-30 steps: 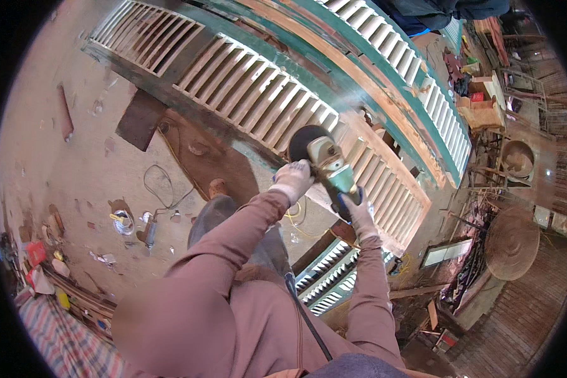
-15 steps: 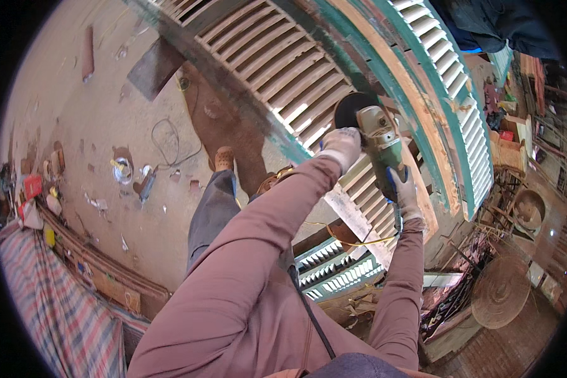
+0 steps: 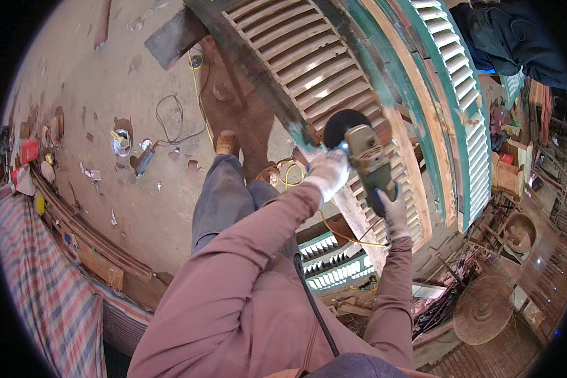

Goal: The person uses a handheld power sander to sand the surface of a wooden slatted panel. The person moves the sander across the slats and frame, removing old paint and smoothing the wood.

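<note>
**dusty_joiner:** So what's going on with the hands here? Looks like both are on the same tool.

**shutterfixer:** Yep. Left hand (image 3: 326,173), in a pale work glove, has its grip closed around the front of the angle grinder (image 3: 362,157), right by the head. Right hand (image 3: 394,211), also gloved, has its grip wrapped tight on the rear end of the grinder body. Nothing loose, both fully closed on it.

**dusty_joiner:** And where's the grinder sitting?

**shutterfixer:** Its dark round disc (image 3: 343,123) is down against the louvred wooden shutter (image 3: 296,57), at the edge of the slats next to the frame rail with green paint on it. A second shutter panel (image 3: 463,94) with green edging lies just beside it, further right.

**dusty_joiner:** Anything else around?

**shutterfixer:** A black cord (image 3: 315,309) runs down past the person's chest, and a yellow cable (image 3: 290,173) loops near the knee. The person's foot (image 3: 225,143) is on the concrete floor (image 3: 82,75), with bits of scrap and a small can (image 3: 121,142) well off to the left. A striped cloth (image 3: 38,283) sits at the lower left.
</note>
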